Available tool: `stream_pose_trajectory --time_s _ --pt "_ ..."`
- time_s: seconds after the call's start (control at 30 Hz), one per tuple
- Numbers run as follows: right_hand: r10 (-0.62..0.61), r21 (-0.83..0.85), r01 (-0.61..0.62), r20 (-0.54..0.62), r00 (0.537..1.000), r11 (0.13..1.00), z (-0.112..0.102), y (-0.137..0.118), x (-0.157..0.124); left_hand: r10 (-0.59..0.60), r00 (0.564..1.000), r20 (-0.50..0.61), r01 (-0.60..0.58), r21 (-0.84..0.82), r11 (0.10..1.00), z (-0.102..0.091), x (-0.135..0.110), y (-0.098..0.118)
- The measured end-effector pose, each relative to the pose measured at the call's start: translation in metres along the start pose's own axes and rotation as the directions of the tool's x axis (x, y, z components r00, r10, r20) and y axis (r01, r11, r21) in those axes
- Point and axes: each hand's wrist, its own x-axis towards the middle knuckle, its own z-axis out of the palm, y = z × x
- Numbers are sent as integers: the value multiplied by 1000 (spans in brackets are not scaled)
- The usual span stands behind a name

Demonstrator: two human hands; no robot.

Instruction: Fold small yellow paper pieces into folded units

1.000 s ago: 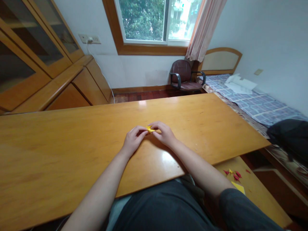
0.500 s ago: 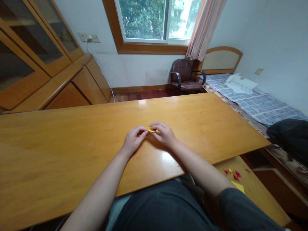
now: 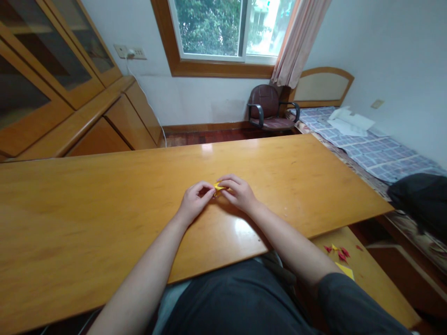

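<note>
A small piece of folded yellow paper (image 3: 219, 187) is held between my two hands, just above the wooden table (image 3: 115, 200). My left hand (image 3: 196, 200) pinches its left end between thumb and forefinger. From the other side, the thumb and fingers of my right hand (image 3: 239, 193) close on the paper and cover part of it. Its exact folded shape is too small to make out.
On a lower wooden surface (image 3: 380, 279) at my right lie several small red folded pieces (image 3: 344, 253), a small yellow one (image 3: 334, 247) and a yellow paper sheet (image 3: 345, 271). A chair (image 3: 268, 109) stands beyond the table. A black bag (image 3: 421, 200) rests on the bed.
The yellow paper has turned slightly between my fingertips, and a little more of it shows. Both hands stay in nearly the same place.
</note>
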Motion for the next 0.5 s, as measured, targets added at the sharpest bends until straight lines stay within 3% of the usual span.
stream_pose_trajectory --time_s 0.17,0.33,0.5 --pt "-1 -9 1 9 1000 1000 1 1 1 -10 1000 -21 8 -106 994 2 -1 0" --pt "-27 -44 27 8 1000 999 2 2 2 83 997 -1 -83 -2 997 -1 0 0" --pt "-56 -46 55 -20 998 997 5 4 3 55 998 19 -54 -18 998 -1 1 2"
